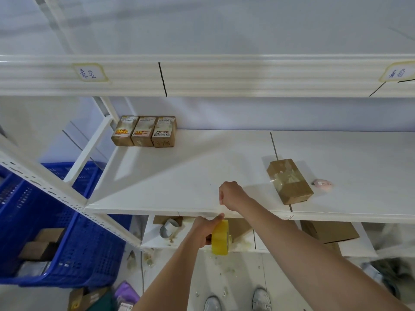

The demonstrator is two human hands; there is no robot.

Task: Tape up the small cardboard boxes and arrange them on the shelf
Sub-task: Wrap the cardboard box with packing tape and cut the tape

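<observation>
- Shoes point(238, 299): a pair on the floor at the bottom edge, amid tape scraps.
- Left hand point(203, 230): below the shelf edge, fingers wrapped shut around the tape roll point(220, 237), thumb up against its top.
- Tape roll: yellowish, clear packing tape; judged light, rigid at the core, sticky at the free end. Best held through or around the ring.
- Right hand point(231, 195): over the shelf's front edge, fingers pinched closed, apparently on the drawn tape end; the strip itself is too faint to confirm.
- Blue crate point(67, 248): on the floor at left, cardboard pieces inside.
- Shelf point(179, 176): white board, middle level.
- Loose box point(289, 181): small cardboard box lying flat right of the hands, partly taped. Judged light, stiff, slick where taped; grip across the short sides.
- Pink object point(322, 184): just beside that box; identity unclear.
- Three labelled boxes point(143, 131): side by side, touching, in the shelf's back left corner.
</observation>
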